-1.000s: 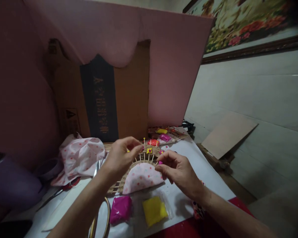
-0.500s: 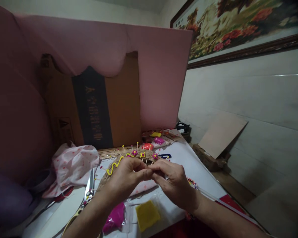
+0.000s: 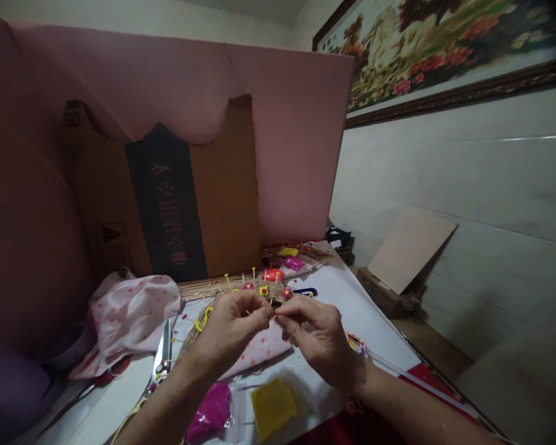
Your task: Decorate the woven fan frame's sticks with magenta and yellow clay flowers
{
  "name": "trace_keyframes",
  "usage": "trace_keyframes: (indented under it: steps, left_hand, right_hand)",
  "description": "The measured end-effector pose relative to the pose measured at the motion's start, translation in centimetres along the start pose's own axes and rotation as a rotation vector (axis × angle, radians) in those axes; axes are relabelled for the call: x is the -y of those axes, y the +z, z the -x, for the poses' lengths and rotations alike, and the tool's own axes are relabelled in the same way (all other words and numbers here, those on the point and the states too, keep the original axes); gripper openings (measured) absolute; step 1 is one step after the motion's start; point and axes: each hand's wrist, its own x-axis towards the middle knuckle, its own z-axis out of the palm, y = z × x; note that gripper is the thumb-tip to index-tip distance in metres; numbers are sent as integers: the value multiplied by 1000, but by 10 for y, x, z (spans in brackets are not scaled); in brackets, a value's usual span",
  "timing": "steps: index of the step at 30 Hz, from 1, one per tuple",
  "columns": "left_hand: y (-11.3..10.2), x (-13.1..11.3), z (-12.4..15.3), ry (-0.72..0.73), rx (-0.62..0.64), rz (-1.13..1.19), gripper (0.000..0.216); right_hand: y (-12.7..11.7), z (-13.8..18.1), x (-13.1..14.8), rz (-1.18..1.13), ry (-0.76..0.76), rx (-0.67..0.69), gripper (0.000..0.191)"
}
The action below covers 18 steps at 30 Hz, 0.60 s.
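I have two bare arms in view. The left forearm (image 3: 167,392) angles up and rightward; the right forearm (image 3: 408,395) angles up and leftward. The left hand (image 3: 234,318) and right hand (image 3: 322,330) converge at centre, fingertips close together. On each, the fingers (image 3: 303,306) curl toward the thumb. I cannot verify whether either pinch is complete.

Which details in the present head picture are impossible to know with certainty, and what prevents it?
In the head view:
What the bare left hand and bare right hand may hold: too small, mostly covered by them.
Part of the curved tan woven piece: hidden behind the left hand.
Purple rounded object: blurred, cut off by the left edge.
Framed colourful painting: cut off by the top and right edges.
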Motion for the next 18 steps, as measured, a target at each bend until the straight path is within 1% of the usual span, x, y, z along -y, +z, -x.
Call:
trace_keyframes:
  steps: [4,7,9,11,13,15,18]
  left_hand:
    - [-4,-6,4,79,-53,13,27]
    - [-7,0,2,62,-80,71,38]
    - [-8,7,-3,29,-57,170,40]
    - [-10,11,-7,-2,-15,268,36]
    - [-12,14,-10,-31,0,334,28]
    - [-14,14,-11,-58,5,363,23]
    - [-15,15,-11,-85,2,372,22]
  right_hand:
    - [2,-3,-9,-229,228,-32,14]
    - [5,-4,-16,-386,320,-24,18]
    - [7,-4,-19,-451,360,-11,21]
    - [8,-4,-22,-488,392,5,23]
    - [10,-5,-24,-532,422,24,23]
    - [11,-6,-26,-599,448,37,22]
    - [13,-7,-29,-652,472,32,24]
